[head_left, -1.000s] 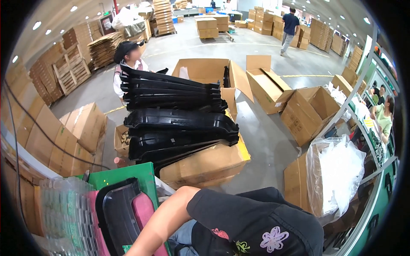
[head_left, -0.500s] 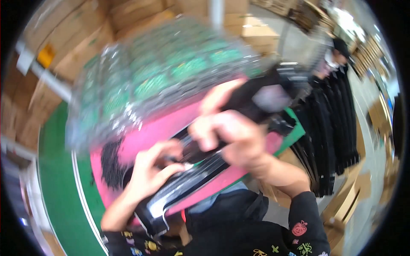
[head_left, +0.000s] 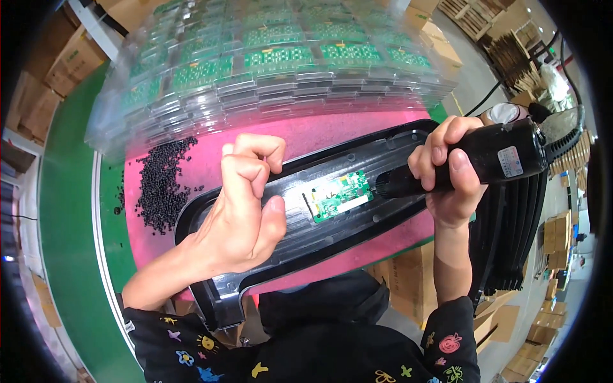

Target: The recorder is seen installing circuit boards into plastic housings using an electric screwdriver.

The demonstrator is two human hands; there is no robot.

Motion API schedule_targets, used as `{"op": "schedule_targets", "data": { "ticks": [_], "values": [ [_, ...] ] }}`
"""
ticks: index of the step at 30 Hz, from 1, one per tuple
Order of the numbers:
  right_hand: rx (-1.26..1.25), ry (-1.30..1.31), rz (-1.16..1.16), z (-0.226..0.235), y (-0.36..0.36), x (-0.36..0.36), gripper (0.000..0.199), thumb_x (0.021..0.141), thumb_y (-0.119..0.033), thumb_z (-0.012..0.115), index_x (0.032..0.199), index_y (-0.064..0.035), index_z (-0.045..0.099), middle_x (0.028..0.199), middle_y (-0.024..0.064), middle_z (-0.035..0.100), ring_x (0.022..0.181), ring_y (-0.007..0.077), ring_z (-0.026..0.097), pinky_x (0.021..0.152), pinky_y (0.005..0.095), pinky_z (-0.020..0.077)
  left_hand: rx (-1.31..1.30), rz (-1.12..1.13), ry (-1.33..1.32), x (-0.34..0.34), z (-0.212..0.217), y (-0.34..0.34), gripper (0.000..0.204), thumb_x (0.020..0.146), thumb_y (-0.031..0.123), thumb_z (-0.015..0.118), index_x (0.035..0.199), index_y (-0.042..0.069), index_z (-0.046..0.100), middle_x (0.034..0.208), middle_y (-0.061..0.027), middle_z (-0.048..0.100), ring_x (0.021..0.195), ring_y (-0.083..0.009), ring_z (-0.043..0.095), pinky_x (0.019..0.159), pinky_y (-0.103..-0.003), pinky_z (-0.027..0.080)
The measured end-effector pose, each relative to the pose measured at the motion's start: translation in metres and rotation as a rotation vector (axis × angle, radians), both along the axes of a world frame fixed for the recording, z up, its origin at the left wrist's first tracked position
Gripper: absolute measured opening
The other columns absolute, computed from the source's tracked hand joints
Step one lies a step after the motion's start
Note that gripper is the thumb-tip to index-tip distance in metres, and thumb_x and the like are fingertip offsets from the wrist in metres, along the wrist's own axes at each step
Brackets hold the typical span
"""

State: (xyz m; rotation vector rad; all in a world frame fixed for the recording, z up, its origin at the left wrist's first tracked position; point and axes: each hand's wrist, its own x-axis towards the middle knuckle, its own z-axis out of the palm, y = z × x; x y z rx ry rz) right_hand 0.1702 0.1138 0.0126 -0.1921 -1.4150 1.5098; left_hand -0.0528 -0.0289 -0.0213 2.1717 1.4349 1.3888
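Black power driver (in the right hand), now at circuit board

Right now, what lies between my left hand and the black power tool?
In the head view, a green circuit board lies between your left hand and the black power tool, on the black panel.

A strip of pink mat is lying open between the stack of clear blister trays and the black plastic housing. The stack is walling off the far side, and a heap of small black screws is crowding the left. Over the housing, the left hand is blocking the left part while the electric screwdriver, in the right hand, is barring the right
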Motion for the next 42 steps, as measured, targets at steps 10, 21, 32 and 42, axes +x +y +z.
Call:
{"op": "schedule_targets", "data": {
  "ticks": [10,21,32,42],
  "values": [
    [0.031,-0.032,0.137,-0.014,0.005,-0.007,0.025,0.083,-0.009,0.063,0.095,-0.0022,0.042,0.075,0.0104,0.048,0.049,0.0095,0.04,0.045,0.0243,0.04,-0.063,0.03,0.045,0.006,0.005,0.004,0.032,0.078,-0.007,0.059,0.101,0.003,0.039,0.1,-0.0153,0.047,0.083,-0.028,0.042,0.078,-0.038,0.034],
    [-0.101,-0.148,0.034,0.005,0.01,-0.009,0.027,0.083,-0.014,0.068,0.1,0.0,0.053,0.076,0.0064,0.055,0.055,0.0126,0.051,0.056,0.027,0.0456,-0.208,0.256,0.332,-0.012,0.042,0.001,0.035,0.078,0.002,0.065,0.109,0.001,0.048,0.1,-0.0149,0.052,0.091,-0.0312,0.049,0.08,-0.038,0.041],
    [-0.135,-0.31,-0.101,0.053,-0.017,0.017,0.034,0.089,-0.004,0.057,0.121,0.0073,0.054,0.123,0.016,0.057,0.109,0.0242,0.058,0.092,0.0395,0.0513,-0.32,0.343,0.715,-0.037,0.005,-0.046,0.023,0.077,0.014,0.072,0.076,0.002,0.052,0.082,-0.0126,0.051,0.08,-0.0327,0.052,0.073,-0.041,0.042],
    [1.643,-0.572,-0.424,0.106,-0.103,0.035,0.016,0.073,-0.018,0.063,0.087,-0.011,0.068,0.09,-0.0002,0.063,0.079,0.0138,0.063,0.068,0.0283,0.0568,0.16,0.951,0.247,-0.01,0.049,-0.15,0.047,0.067,-0.016,0.066,0.112,0.0,0.067,0.093,-0.0122,0.061,0.082,-0.0224,0.061,0.071,-0.031,0.052]
  ]
}}
